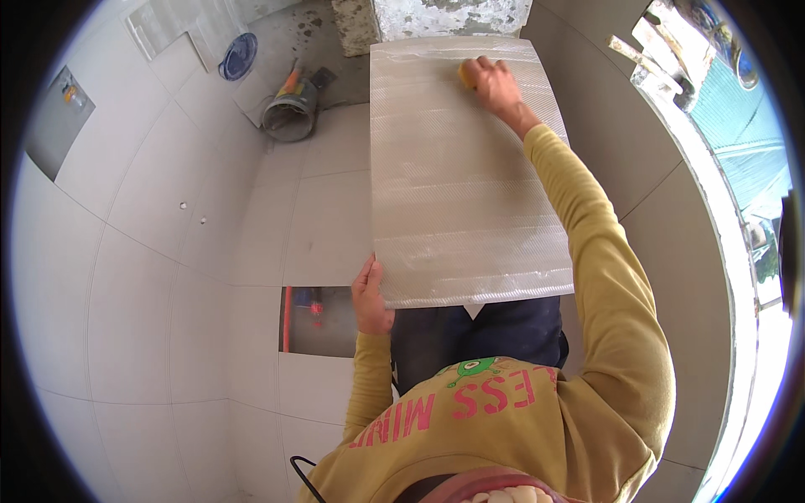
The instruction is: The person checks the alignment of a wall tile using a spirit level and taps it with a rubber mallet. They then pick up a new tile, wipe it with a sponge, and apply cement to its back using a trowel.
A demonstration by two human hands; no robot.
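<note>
A large rectangular tile [461, 193] leans in front of me, its textured, ridged back facing up and streaked with damp-looking bands. Pressed to its upper right part is a yellow sponge [466, 76], held in the closed fingers of my right hand [498, 89]. That arm stretches over the tile's right side. At the lower left corner, my left hand [371, 298] grips the tile's edge, with some fingers hidden behind it.
Left of the tile's far end lies a dirty bucket [289, 119] with an orange-handled tool inside. Beyond it is a dark blue round container [240, 56]. A red-edged recess [314, 335] opens beside my left hand. Tools [650, 63] rest on the sill at right.
</note>
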